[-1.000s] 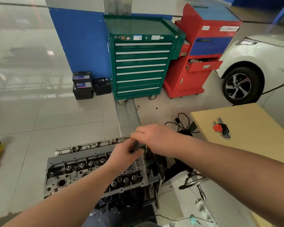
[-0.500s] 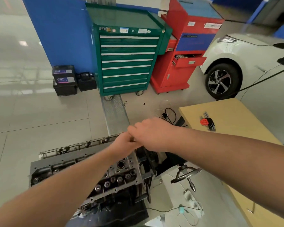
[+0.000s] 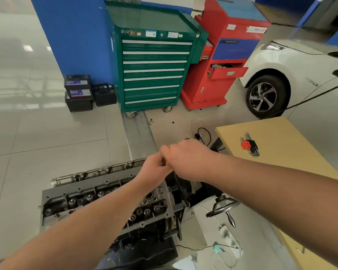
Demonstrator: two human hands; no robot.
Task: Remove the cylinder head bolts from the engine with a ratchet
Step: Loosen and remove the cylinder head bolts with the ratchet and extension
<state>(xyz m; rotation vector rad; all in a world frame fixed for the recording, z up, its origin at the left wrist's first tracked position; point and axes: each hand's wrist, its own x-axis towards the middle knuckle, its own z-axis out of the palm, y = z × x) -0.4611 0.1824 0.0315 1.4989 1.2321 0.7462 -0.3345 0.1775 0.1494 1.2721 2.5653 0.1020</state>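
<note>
Glossy tile floor (image 3: 47,133); blue wall (image 3: 76,36), probably partition.

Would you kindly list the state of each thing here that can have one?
left hand: curled, what it holds is hidden
right hand: curled, contents hidden
engine: top uncovered, valve gear showing
green tool cabinet: drawers closed
red tool cabinet: one drawer open
hex keys: lying on the table

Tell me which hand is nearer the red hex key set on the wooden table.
Right. The right hand sits just left of the hex key set; the left hand lies beyond it, farther left.
</note>
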